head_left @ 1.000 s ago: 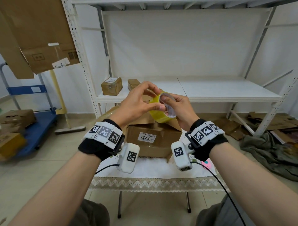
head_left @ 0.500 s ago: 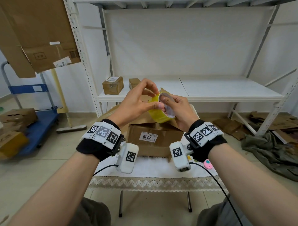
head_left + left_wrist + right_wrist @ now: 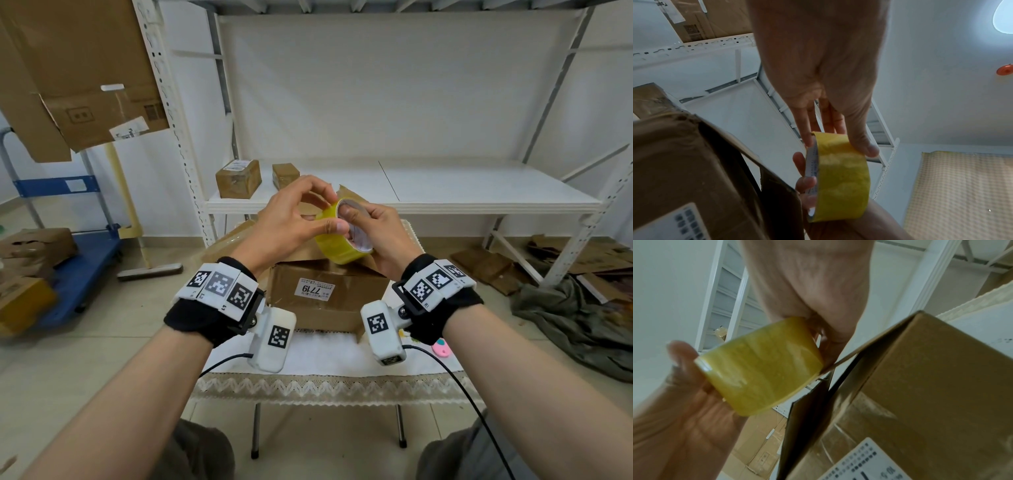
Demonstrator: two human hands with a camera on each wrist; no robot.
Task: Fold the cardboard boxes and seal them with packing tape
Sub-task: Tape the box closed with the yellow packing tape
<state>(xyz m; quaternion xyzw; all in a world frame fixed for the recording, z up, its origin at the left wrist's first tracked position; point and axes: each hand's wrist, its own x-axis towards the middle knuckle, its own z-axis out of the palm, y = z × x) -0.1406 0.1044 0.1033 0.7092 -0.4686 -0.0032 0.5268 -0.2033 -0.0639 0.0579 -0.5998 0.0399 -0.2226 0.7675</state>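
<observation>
A yellow roll of packing tape (image 3: 337, 245) (image 3: 840, 177) (image 3: 764, 365) is held in the air between both hands, above a brown cardboard box (image 3: 325, 294) with a white label and raised flaps. My right hand (image 3: 370, 229) grips the roll with fingers hooked through its core. My left hand (image 3: 294, 219) pinches the roll's outer face, thumb on the near side and fingertips on top. The box (image 3: 694, 170) (image 3: 920, 394) stands on the small cloth-covered table (image 3: 325, 373).
A white metal shelf (image 3: 445, 192) behind the table bears two small sealed boxes (image 3: 238, 178). A blue cart (image 3: 78, 260) with boxes is at the left. Flattened cardboard (image 3: 496, 267) and a grey cloth (image 3: 575, 318) lie on the floor at the right. A pink object (image 3: 441, 348) lies on the table.
The left hand's fingers have shifted a little on top of the roll. The roll and both hands stay in about the same place.
</observation>
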